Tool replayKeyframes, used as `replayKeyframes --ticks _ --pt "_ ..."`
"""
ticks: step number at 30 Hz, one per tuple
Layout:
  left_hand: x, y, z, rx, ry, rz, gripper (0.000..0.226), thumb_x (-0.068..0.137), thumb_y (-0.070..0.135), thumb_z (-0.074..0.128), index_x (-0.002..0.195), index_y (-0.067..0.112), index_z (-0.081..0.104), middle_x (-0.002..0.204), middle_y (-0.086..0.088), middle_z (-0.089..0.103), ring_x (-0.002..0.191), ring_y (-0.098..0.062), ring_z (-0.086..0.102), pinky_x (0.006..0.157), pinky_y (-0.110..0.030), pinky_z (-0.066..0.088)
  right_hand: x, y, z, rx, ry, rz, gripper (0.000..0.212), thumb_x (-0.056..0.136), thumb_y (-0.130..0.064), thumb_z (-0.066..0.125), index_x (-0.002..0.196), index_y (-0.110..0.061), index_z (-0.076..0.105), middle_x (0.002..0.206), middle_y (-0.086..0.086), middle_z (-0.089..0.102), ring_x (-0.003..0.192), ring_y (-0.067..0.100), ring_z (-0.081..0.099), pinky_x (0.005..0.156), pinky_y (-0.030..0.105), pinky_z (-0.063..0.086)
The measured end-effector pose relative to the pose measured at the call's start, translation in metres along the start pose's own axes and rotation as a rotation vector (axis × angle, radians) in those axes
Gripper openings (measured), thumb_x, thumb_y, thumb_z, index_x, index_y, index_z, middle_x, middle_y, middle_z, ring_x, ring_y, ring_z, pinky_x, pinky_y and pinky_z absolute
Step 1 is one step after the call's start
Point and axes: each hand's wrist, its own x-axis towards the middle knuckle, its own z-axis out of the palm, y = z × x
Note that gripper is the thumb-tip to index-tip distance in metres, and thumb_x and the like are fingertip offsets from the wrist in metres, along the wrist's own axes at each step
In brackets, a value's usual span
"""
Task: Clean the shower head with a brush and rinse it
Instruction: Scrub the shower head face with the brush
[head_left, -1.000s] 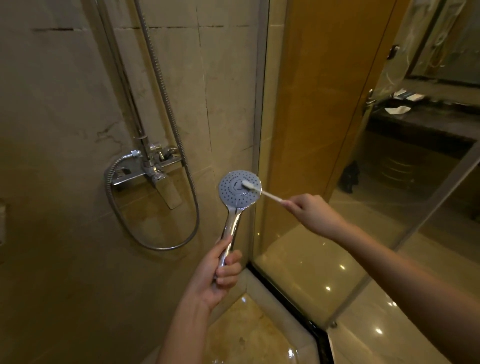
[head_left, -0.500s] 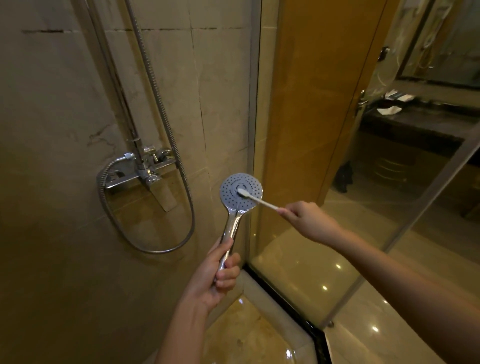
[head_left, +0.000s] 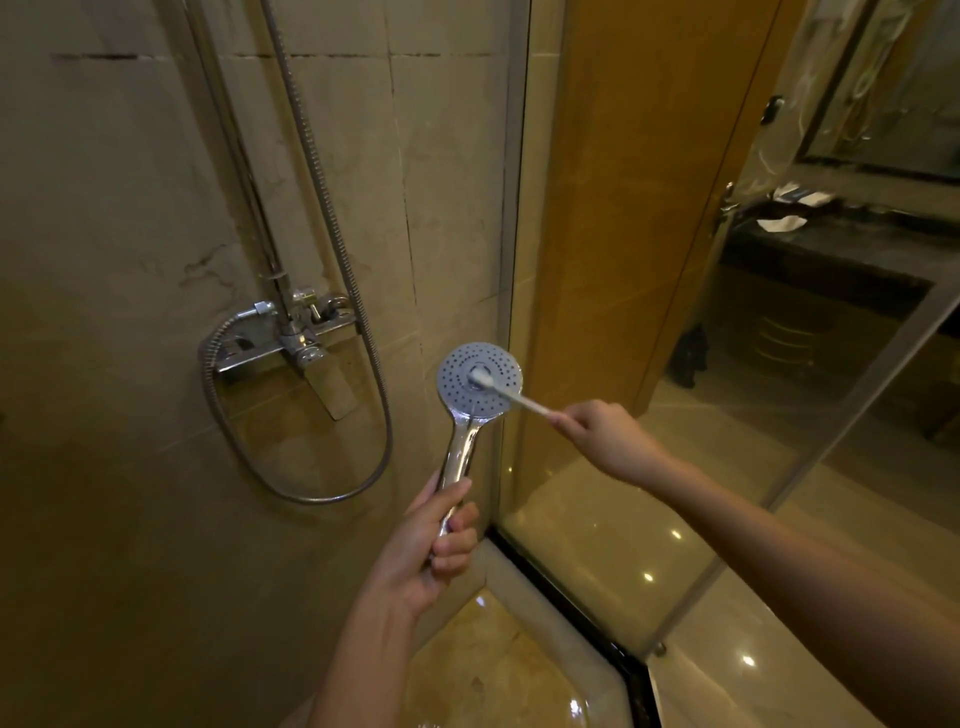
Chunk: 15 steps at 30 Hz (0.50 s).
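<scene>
A chrome shower head (head_left: 467, 397) with a round perforated face stands upright in mid view, face toward me. My left hand (head_left: 434, 545) grips the lower end of its handle. My right hand (head_left: 605, 439) pinches the handle of a small white brush (head_left: 511, 397), a toothbrush by its look. The brush's bristle end lies on the centre of the shower face. A metal hose (head_left: 332, 228) runs from the wall fitting in a loop below the tap.
The chrome mixer tap (head_left: 293, 338) is mounted on the tiled wall at left. A glass shower panel (head_left: 597, 467) with a metal frame stands right of the shower head. Beyond it are a dark counter (head_left: 831, 249) and a glossy floor.
The brush head has slid from the right part of the shower face toward its centre. My left hand keeps its hold on the handle. The camera has shifted slightly.
</scene>
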Motion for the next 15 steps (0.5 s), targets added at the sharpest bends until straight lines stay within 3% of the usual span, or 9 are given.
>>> replayKeyframes --ticks 2,6,9,13,15 --pt "-0.001 0.000 0.001 0.011 -0.004 0.016 0.018 0.093 0.009 0.045 0.082 0.022 0.049 0.049 0.005 0.032 0.026 0.002 0.024 0.026 -0.005 0.014 0.005 0.002 -0.001 0.061 0.046 0.011 0.045 0.098 -0.045 0.042 0.069 -0.013 0.055 0.061 0.000 0.051 0.057 0.018 0.049 0.062 0.044 0.049" --pt "-0.003 0.000 -0.004 0.012 0.005 0.038 0.017 0.092 0.006 0.046 0.083 0.021 0.047 0.050 0.004 0.033 0.026 0.002 0.024 0.027 -0.005 0.013 0.004 0.002 0.005 0.014 -0.021 -0.014 0.046 0.098 -0.044 0.042 0.072 -0.010 0.059 0.061 0.000 0.052 0.056 0.017 0.049 0.059 0.037 0.044" --pt "-0.003 -0.004 -0.002 0.070 0.020 0.032 0.020 0.091 0.002 0.046 0.087 0.021 0.050 0.049 0.004 0.034 0.027 0.002 0.024 0.027 -0.006 0.014 0.008 0.007 0.001 0.048 0.018 0.041 0.042 0.098 -0.043 0.042 0.067 -0.017 0.053 0.060 -0.001 0.050 0.055 0.016 0.047 0.062 0.040 0.048" --pt "-0.004 -0.005 -0.002 0.048 0.017 0.036 0.021 0.091 0.000 0.045 0.086 0.020 0.050 0.049 0.004 0.033 0.026 0.002 0.024 0.026 -0.005 0.014 -0.003 0.002 0.013 -0.002 -0.085 0.000 0.040 0.098 -0.043 0.042 0.071 -0.018 0.056 0.063 -0.002 0.052 0.056 0.015 0.049 0.059 0.035 0.047" --pt "-0.003 -0.005 -0.001 0.073 0.016 0.031 0.023 0.091 -0.001 0.045 0.087 0.021 0.050 0.048 0.004 0.034 0.026 0.002 0.024 0.027 -0.005 0.014 0.001 0.004 0.008 0.043 -0.025 0.023 0.041 0.098 -0.044 0.041 0.069 -0.017 0.054 0.062 -0.001 0.050 0.056 0.016 0.048 0.060 0.039 0.047"
